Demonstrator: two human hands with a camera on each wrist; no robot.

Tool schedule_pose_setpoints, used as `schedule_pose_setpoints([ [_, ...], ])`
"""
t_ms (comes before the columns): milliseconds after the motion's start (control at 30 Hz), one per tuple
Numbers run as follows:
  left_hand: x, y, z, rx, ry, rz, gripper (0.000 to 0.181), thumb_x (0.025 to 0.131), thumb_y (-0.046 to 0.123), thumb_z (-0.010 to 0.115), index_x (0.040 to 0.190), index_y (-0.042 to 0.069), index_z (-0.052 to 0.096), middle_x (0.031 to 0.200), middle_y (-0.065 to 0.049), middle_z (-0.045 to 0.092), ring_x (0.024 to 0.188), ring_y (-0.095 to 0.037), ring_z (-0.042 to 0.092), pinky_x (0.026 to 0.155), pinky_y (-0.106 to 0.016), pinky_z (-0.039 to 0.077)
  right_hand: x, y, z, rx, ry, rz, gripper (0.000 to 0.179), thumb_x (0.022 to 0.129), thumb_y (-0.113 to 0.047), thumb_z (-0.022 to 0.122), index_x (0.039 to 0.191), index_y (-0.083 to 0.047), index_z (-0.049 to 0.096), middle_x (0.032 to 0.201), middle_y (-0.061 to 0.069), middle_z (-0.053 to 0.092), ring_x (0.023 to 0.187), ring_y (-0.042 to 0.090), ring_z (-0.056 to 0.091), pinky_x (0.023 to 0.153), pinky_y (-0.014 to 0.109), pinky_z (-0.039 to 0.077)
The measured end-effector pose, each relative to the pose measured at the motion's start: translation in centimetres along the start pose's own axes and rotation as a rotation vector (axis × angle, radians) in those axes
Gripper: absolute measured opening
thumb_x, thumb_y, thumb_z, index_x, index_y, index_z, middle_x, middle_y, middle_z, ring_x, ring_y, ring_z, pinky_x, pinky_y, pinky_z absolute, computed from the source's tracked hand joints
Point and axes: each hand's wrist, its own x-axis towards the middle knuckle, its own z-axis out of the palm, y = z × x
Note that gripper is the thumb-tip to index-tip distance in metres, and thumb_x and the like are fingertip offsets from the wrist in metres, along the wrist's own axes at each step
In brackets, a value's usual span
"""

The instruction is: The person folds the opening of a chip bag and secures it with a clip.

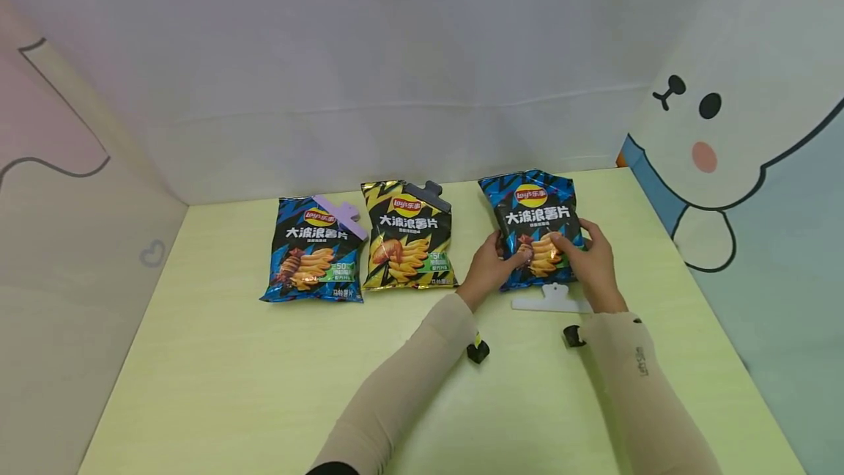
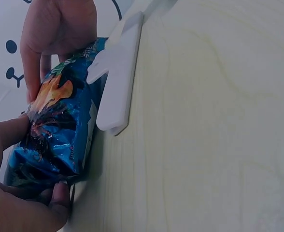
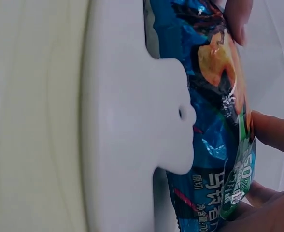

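A blue and black chip bag lies at the right of the table, held at its lower sides by both hands. My left hand grips its left side, thumb on the front and fingers curled round the edge. On the other side my right hand grips it the same way, thumb over the printed chips. Just below the bag lies a white bag clip, untouched by either hand; the right wrist view shows the clip close up, beside the bag's bottom edge.
To the left lie a yellow chip bag with a dark grey clip on its top corner, and another blue chip bag with a purple clip. A white curtain stands behind the pale table.
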Motion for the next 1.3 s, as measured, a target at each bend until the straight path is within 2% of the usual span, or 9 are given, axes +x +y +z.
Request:
schedule_pose_setpoints([
  [167,-0.2,0.1,-0.3,0.023,-0.049,-0.005,0.068,0.092,0.042,0.072,0.147,0.01,0.047,0.137,-0.011,0.062,0.126,-0.025,0.06,0.107,-0.042,0.051,-0.3,0.1,0.0,0.028,0.009,0.005,0.08,0.096,-0.049,0.063,0.161,-0.021,0.024,0.158,0.02,0.04,0.137,0.035,0.047,0.108,0.049,0.048],
  [267,-0.4,0.2,-0.5,-0.005,-0.062,0.0,0.073,0.092,0.04,0.073,0.151,0.013,0.04,0.142,-0.012,0.058,0.131,-0.027,0.056,0.11,-0.045,0.048,-0.3,0.1,0.0,0.031,0.009,0.019,0.079,0.096,-0.051,0.062,0.161,-0.024,0.024,0.153,0.019,0.047,0.126,0.029,0.053,0.098,0.036,0.052],
  [333,-0.5,0.3,-0.6,-0.032,-0.05,0.0,0.078,0.092,0.039,0.073,0.154,0.016,0.033,0.147,-0.013,0.054,0.135,-0.029,0.053,0.112,-0.046,0.047,-0.4,-0.1,0.1,0.039,0.006,0.024,0.079,0.097,-0.051,0.061,0.161,-0.025,0.024,0.152,0.018,0.049,0.122,0.026,0.055,0.097,0.032,0.052],
  [500,-0.7,0.3,-0.9,-0.073,-0.017,0.006,0.081,0.091,0.037,0.074,0.155,0.018,0.028,0.152,-0.015,0.05,0.139,-0.032,0.051,0.113,-0.047,0.046,-0.5,-0.5,0.4,0.082,0.009,0.018,0.076,0.097,-0.047,0.062,0.16,-0.024,0.026,0.153,0.016,0.05,0.121,0.022,0.056,0.106,0.037,0.051],
  [733,-0.8,0.3,-1.4,-0.068,-0.01,0.006,0.082,0.092,0.035,0.074,0.156,0.015,0.027,0.154,-0.015,0.048,0.138,-0.03,0.052,0.114,-0.047,0.045,-1.0,-1.0,0.8,0.094,0.026,-0.006,0.071,0.099,-0.041,0.062,0.159,-0.023,0.029,0.15,0.015,0.054,0.115,0.018,0.057,0.098,0.03,0.048],
  [967,-1.0,0.2,-2.0,-0.057,-0.011,0.008,0.08,0.091,0.039,0.074,0.154,0.017,0.03,0.152,-0.014,0.051,0.136,-0.029,0.054,0.113,-0.047,0.046,-1.4,-1.5,1.1,0.093,0.039,-0.013,0.071,0.098,-0.04,0.063,0.159,-0.023,0.031,0.15,0.014,0.054,0.118,0.02,0.055,0.106,0.038,0.047],
  [1167,-1.6,0.5,-2.7,-0.044,-0.009,0.02,0.079,0.092,0.04,0.074,0.154,0.019,0.03,0.15,-0.014,0.052,0.136,-0.03,0.054,0.113,-0.048,0.046,-2.0,-2.0,1.3,0.108,0.035,-0.036,0.07,0.098,-0.041,0.064,0.158,-0.024,0.033,0.149,0.014,0.055,0.112,0.015,0.056,0.099,0.03,0.048],
  [1300,-2.0,0.7,-3.2,-0.048,-0.003,0.027,0.078,0.092,0.039,0.074,0.154,0.019,0.03,0.15,-0.014,0.052,0.137,-0.03,0.052,0.114,-0.048,0.045,-2.4,-2.4,1.4,0.116,0.028,-0.052,0.07,0.098,-0.041,0.064,0.158,-0.024,0.033,0.15,0.013,0.055,0.113,0.014,0.055,0.103,0.033,0.047],
])
